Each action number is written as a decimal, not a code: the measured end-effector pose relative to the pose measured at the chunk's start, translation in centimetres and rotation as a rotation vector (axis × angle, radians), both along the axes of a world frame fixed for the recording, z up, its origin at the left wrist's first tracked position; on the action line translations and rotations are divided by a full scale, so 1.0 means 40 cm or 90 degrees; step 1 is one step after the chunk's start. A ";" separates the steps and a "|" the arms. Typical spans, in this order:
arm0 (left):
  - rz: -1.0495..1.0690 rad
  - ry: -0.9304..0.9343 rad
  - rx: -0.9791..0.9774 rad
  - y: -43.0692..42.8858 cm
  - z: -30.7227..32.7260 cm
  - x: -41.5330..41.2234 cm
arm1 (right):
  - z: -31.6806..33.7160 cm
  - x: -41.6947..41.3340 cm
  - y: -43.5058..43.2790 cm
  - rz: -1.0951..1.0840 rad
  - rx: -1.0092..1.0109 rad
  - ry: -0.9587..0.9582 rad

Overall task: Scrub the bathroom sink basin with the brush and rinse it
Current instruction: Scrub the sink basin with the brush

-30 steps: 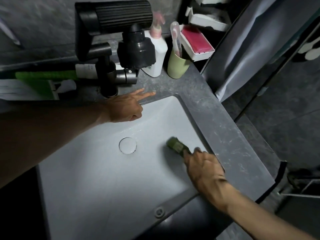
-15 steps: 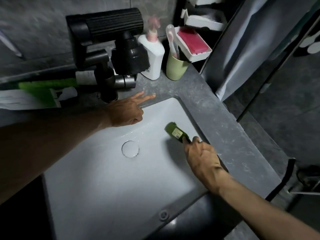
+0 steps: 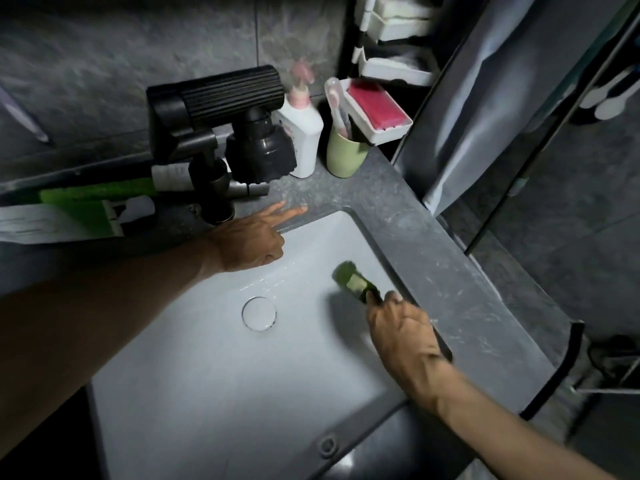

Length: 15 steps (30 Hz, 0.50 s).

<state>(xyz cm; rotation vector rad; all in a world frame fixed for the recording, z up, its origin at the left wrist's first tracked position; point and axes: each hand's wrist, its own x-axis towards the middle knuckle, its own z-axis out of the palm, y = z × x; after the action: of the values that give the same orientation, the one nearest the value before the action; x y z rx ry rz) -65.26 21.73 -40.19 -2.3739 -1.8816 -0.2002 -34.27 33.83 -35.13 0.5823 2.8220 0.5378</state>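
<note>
Dim bathroom, white basin (image 3: 207, 358) in grey table (image 3: 398, 216). R hand (image 3: 405, 337) grips brush (image 3: 353, 281), head on basin floor right of drain (image 3: 259, 313), prob. scrubbing. L hand (image 3: 249, 242) holds nothing, two fingers (image 3: 294, 213) flat beyond drain, prob. bracing.

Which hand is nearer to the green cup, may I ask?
Left. The left hand rests on the counter near the green cup; right hand holds the brush farther off in the basin.

No legible text is recorded. Faint pink print is borne by the white plastic pump bottle (image 3: 306, 140) and a pale label by the green scrubbing brush (image 3: 356, 284); neither can be read.
</note>
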 end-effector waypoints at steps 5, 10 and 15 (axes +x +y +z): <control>-0.002 0.015 0.017 -0.002 0.003 0.003 | 0.000 0.085 -0.047 -0.011 -0.099 0.028; 0.004 0.017 0.009 -0.005 0.010 0.011 | 0.039 -0.014 0.020 -0.066 -0.013 -0.008; -0.007 -0.005 0.011 -0.005 0.012 0.012 | 0.088 0.090 -0.087 -0.124 -0.193 -0.013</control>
<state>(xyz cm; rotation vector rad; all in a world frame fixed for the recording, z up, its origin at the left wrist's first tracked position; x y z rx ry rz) -64.79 21.54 -39.72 -2.3761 -1.8626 -0.2271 -30.65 30.34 -31.61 0.7690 2.7118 0.0779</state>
